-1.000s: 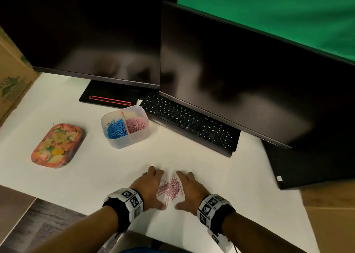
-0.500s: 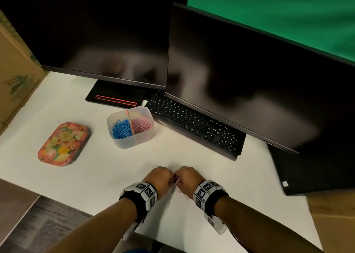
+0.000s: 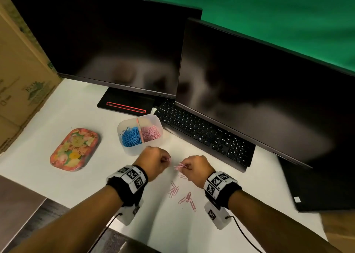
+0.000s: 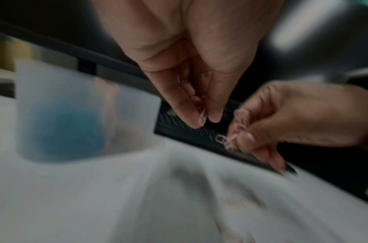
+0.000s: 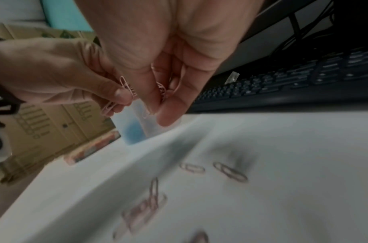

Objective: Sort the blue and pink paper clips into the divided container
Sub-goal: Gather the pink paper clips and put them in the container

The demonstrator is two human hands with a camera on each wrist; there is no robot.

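Observation:
The translucent divided container (image 3: 123, 126) stands on the white desk, with blue clips (image 3: 131, 136) in its left half and pink clips (image 3: 151, 132) in its right half. My left hand (image 3: 156, 161) hovers just in front of it and pinches a few pink clips (image 4: 202, 113). My right hand (image 3: 195, 166) is lifted beside it and grips a bunch of pink clips (image 3: 179, 166). Several loose pink clips (image 3: 181, 194) lie on the desk below and between my wrists.
A floral tin (image 3: 75, 149) lies left of the container. A black keyboard (image 3: 203, 133) and two dark monitors (image 3: 249, 91) stand behind. A cardboard box (image 3: 21, 76) flanks the left edge, a laptop (image 3: 322, 185) the right.
Both hands closed around the pink clip pile, then lifted off the desk with clips and moved toward the container. Several clips stayed on the desk.

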